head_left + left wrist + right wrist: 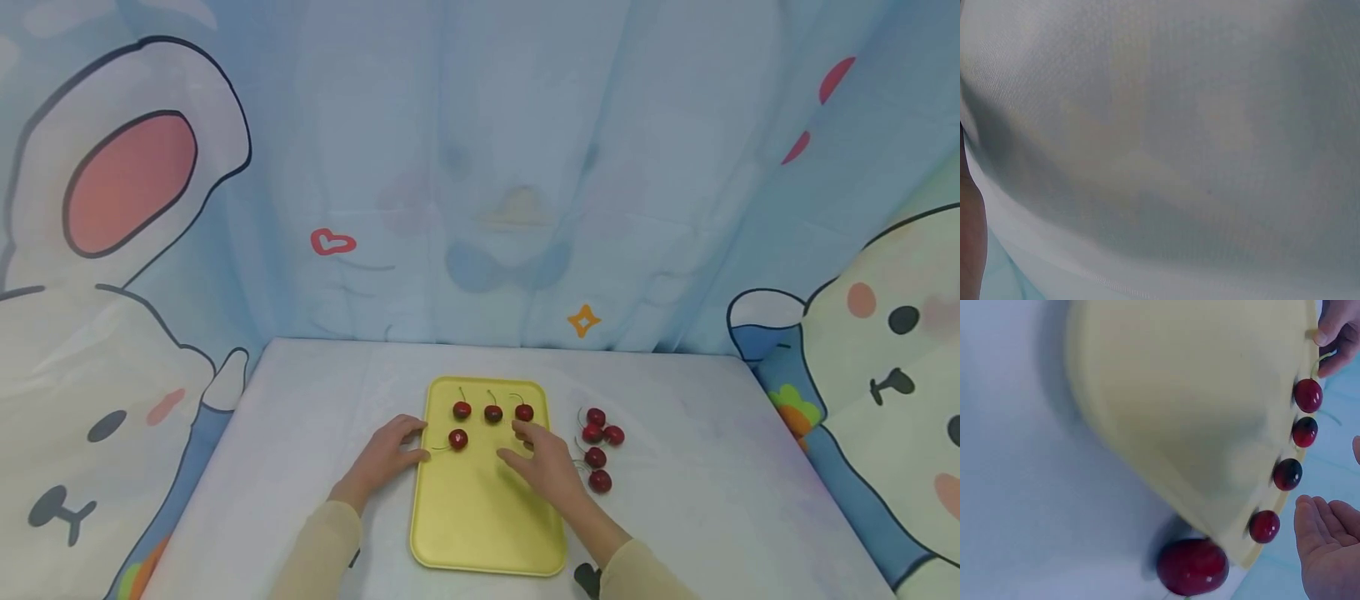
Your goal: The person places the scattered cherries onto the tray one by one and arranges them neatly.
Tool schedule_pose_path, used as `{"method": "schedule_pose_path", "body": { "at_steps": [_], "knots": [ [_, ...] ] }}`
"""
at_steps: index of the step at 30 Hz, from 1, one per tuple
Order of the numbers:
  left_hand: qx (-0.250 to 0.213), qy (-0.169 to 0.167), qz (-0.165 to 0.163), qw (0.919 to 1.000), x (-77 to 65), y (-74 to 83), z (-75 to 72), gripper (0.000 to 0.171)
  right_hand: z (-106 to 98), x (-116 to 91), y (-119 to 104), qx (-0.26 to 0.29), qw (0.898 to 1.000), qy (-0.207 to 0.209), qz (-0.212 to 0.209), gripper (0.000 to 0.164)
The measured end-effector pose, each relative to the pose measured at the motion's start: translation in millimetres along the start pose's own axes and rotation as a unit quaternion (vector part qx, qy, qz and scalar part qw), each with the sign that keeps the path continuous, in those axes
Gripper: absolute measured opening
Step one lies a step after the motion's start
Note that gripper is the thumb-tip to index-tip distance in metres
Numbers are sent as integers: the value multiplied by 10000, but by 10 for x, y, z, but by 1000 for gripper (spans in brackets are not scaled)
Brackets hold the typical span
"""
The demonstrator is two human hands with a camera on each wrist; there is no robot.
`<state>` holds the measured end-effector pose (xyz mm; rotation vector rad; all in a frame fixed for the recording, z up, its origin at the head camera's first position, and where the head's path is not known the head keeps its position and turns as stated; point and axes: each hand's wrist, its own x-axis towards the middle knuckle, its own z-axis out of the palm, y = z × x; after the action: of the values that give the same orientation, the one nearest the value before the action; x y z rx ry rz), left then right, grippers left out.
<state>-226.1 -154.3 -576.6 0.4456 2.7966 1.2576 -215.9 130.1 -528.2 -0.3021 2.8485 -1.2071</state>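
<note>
A yellow tray (487,525) lies on the white table, with three cherries in a row near its far edge and another cherry (458,439) below the left one, stem pointing left. My left hand (384,457) rests at the tray's left rim, thumb and fingertips spread along it. Over the tray's right half hovers my right hand (546,463), thumb and fingers apart with nothing between them. The upper fingertips are just below the far-right cherry (524,412). In the right wrist view, the palm of my right hand (1332,550) shows beside the tray.
Several loose cherries with stems (596,457) lie on the table (690,467) to the right of the tray. A blue cartoon-print curtain (480,167) hangs behind the table. Pale fabric (1166,156) fills most of the left wrist view.
</note>
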Motion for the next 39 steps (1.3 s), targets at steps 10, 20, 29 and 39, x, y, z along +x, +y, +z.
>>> {"method": "schedule_pose_path", "body": {
  "at_steps": [10, 20, 29, 39],
  "knots": [
    [-237, -54, -80, 9997, -4, 16, 0, 45, -242, -270, 176, -143, 9997, 70, 170, 52],
    [-217, -49, -84, 9997, 1, 13, 3, 45, -490, -526, 419, -501, 9961, 62, 720, 51],
    [-178, -40, -140, 9997, -18, 30, -10, 45, -648, -666, 679, -1194, 9883, 119, 945, 57],
    [-152, -22, -37, 9999, -4, 3, 5, 45, -689, -650, 825, -1407, 9813, 257, 1290, 58]
  ]
}}
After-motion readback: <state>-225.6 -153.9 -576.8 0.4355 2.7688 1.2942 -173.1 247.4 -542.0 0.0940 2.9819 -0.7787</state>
